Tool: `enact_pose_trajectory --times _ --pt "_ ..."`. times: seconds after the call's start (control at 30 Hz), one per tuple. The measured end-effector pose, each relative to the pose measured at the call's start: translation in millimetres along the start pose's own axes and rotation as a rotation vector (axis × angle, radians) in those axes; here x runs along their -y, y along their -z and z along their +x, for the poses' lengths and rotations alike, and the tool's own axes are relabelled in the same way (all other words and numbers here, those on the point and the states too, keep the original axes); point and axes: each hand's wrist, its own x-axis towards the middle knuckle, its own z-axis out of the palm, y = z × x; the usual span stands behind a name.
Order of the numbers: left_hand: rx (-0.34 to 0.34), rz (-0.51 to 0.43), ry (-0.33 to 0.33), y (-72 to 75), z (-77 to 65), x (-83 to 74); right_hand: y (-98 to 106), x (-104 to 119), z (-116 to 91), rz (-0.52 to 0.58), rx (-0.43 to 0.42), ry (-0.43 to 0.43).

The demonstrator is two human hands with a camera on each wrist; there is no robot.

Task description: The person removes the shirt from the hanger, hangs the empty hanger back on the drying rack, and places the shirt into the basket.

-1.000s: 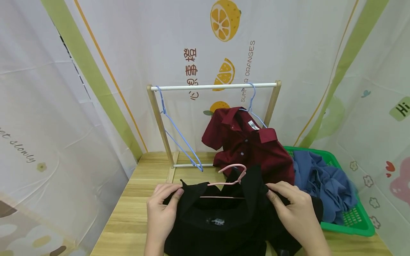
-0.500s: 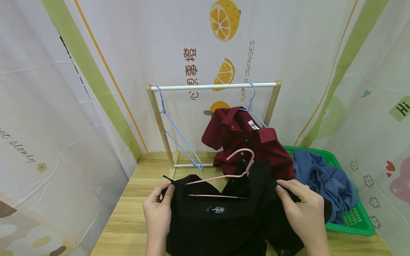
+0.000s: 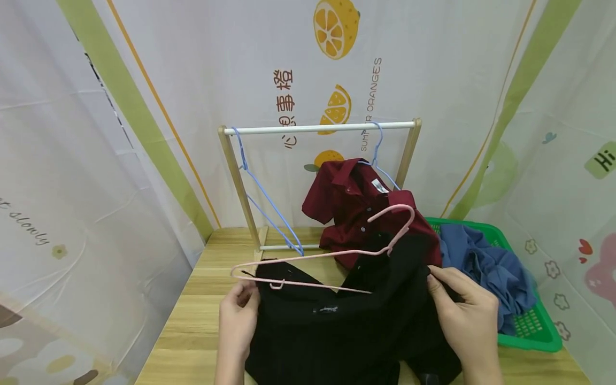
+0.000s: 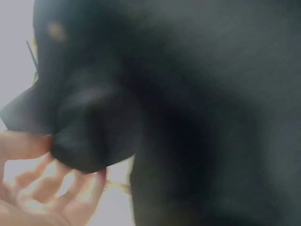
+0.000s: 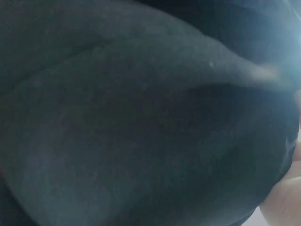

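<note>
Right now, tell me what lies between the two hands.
The black shirt reaches from the left hand to the right hand, with the pink hanger at its neck opening; the head view shows this.

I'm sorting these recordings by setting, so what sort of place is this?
Probably a small curtained-off work corner, perhaps set up for recording: printed curtains close in a wooden table, which bears a small clothes rack and a green basket of blue fabric.
</note>
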Motion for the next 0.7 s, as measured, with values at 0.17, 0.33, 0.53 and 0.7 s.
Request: enact_pose_trajectory --times 0.17,0.33,0.53,0.7 --pt "-0.046 -0.02 -0.177 3.0 -6.1 -4.6 -3.9 -1.0 0.1 0.026 0.023 0.081" --pt "-0.107 -0.185 -0.506 6.8 -13.0 -14.0 -7.1 -2.8 0.1 0.038 0.033 0.134" --pt "-0.143 0.228 -0.923 1.0 -16.0 -18.1 -11.6 -0.3 -1.1 -0.008 0.087 0.185" --pt "-0.095 0.287 -0.977 -7.9 -17.1 -19.5 -16.1 2.8 -4.5 -0.012 0.121 0.221"
